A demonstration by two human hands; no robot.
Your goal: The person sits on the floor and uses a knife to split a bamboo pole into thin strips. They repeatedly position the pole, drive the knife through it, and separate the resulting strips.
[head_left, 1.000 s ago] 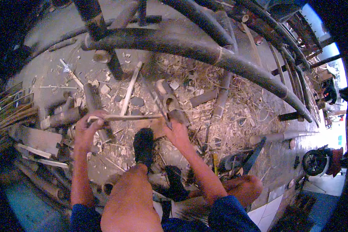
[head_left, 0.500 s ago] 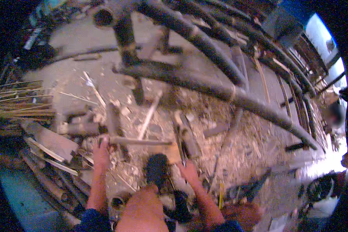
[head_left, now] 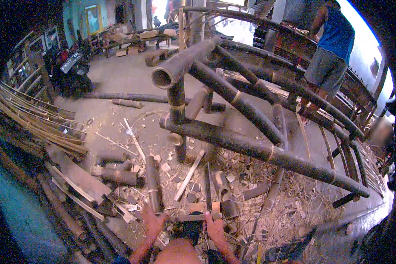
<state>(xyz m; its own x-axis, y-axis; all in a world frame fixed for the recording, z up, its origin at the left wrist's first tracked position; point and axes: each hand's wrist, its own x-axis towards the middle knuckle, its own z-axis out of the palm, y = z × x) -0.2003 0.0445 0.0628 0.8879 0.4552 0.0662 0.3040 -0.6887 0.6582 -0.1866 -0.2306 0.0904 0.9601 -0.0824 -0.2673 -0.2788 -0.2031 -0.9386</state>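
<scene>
"What is filling the most space?"

"A large frame of dark brown, round bamboo poles [head_left: 251, 146] is standing on a grey floor [head_left: 127, 77] ahead of the person. Its poles are meeting at joints, so it is looking largely put together."

"What is coming next in size?"

"A bundle of thin tan bamboo strips [head_left: 39, 121] is lying at the left. Short, cut lengths of brown bamboo tube [head_left: 119, 176] are lying nearer."

"And the hands?"

"A narrow, flat brown bamboo strip [head_left: 185, 217] is spanning the gap between them, low in the view. The left hand [head_left: 154, 223] is closing on its left end, slightly blurred. The right hand [head_left: 214, 225] is gripping a long, dark, straight knife [head_left: 208, 187], its blade pointing away from the person, beside the strip's right end."

"How far along is it looking?"

"Pale wood chips and shavings [head_left: 299, 211] are littering the floor, so much cutting is seemingly done. The held strip is lying apart from the frame; whether it is needing more trimming, I cannot tell."
</scene>
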